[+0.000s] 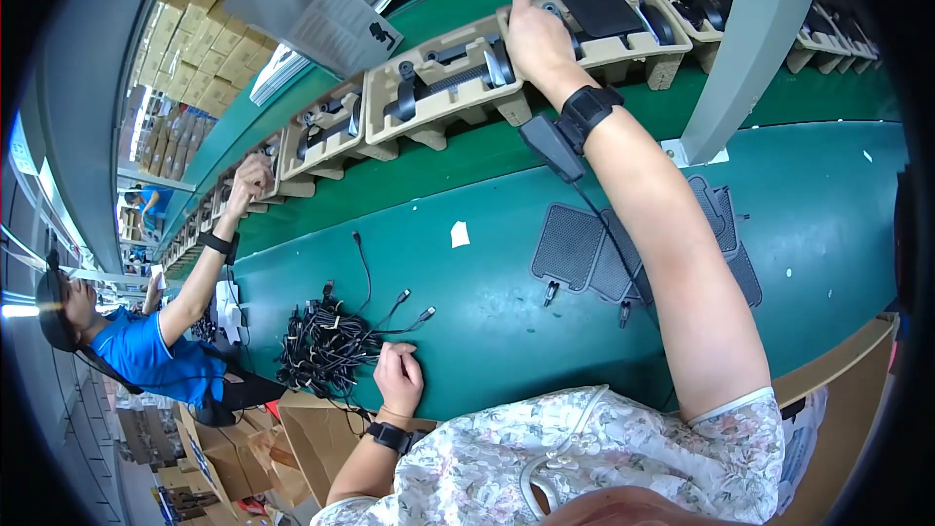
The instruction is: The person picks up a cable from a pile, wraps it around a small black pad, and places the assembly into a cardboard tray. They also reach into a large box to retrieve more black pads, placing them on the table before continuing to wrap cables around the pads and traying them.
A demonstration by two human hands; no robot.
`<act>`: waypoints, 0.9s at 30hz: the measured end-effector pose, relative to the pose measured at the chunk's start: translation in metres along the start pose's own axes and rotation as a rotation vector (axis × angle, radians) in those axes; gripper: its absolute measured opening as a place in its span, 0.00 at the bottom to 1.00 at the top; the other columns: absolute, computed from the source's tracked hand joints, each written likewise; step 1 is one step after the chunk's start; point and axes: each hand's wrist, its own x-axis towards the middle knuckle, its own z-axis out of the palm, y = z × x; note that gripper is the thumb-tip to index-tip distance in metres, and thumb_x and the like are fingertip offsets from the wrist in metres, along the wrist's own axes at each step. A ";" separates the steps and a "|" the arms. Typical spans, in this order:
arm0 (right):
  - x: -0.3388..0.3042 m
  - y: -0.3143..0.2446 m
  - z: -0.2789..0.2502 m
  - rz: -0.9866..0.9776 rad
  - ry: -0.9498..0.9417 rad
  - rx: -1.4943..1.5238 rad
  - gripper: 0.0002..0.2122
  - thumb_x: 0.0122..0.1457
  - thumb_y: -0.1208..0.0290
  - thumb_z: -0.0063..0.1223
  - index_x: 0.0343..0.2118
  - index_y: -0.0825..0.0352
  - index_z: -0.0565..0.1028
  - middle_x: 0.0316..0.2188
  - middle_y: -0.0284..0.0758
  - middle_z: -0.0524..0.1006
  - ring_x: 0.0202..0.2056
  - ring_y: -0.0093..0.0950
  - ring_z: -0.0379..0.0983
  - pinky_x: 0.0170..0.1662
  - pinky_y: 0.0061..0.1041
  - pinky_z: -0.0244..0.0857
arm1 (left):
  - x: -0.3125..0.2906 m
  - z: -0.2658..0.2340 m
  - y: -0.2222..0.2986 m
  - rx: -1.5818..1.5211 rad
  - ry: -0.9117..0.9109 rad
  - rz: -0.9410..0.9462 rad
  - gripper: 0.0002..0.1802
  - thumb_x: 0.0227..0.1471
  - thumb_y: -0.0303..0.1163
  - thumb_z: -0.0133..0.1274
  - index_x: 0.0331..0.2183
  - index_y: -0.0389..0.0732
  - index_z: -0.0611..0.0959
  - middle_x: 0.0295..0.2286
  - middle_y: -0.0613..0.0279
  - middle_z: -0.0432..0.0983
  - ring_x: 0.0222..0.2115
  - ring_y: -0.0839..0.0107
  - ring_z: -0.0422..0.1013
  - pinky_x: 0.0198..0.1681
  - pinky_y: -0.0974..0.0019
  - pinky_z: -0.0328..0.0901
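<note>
My right hand (539, 42) is stretched far forward, its fingers curled over the left end of a moulded pulp tray (638, 52). In that tray lie a flat black pad (596, 12) and dark metal parts; my hand hides its left end. A similar tray (443, 109) with black and silver parts sits just to the left. At the table's near edge rests my left hand (399, 378), closed, and I cannot see whether anything is in it. Right beside it lies a tangled pile of black cables (326, 346).
Several pulp trays line the green conveyor (438, 175). Dark mesh pads (570, 244) lie on the green table under my right forearm. A grey post (755, 49) stands at the right. A co-worker in blue (166, 356) reaches to the trays at left. Cardboard boxes (317, 438) stand below.
</note>
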 end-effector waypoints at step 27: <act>0.024 0.065 -0.025 -0.552 -0.307 -0.673 0.11 0.53 0.66 0.49 0.38 0.60 0.76 0.32 0.39 0.75 0.34 0.40 0.72 0.36 0.36 0.67 | -0.003 -0.008 -0.023 -0.376 0.026 -0.072 0.08 0.43 0.15 0.45 0.27 0.37 0.76 0.20 0.59 0.65 0.14 0.69 0.60 0.17 0.68 0.54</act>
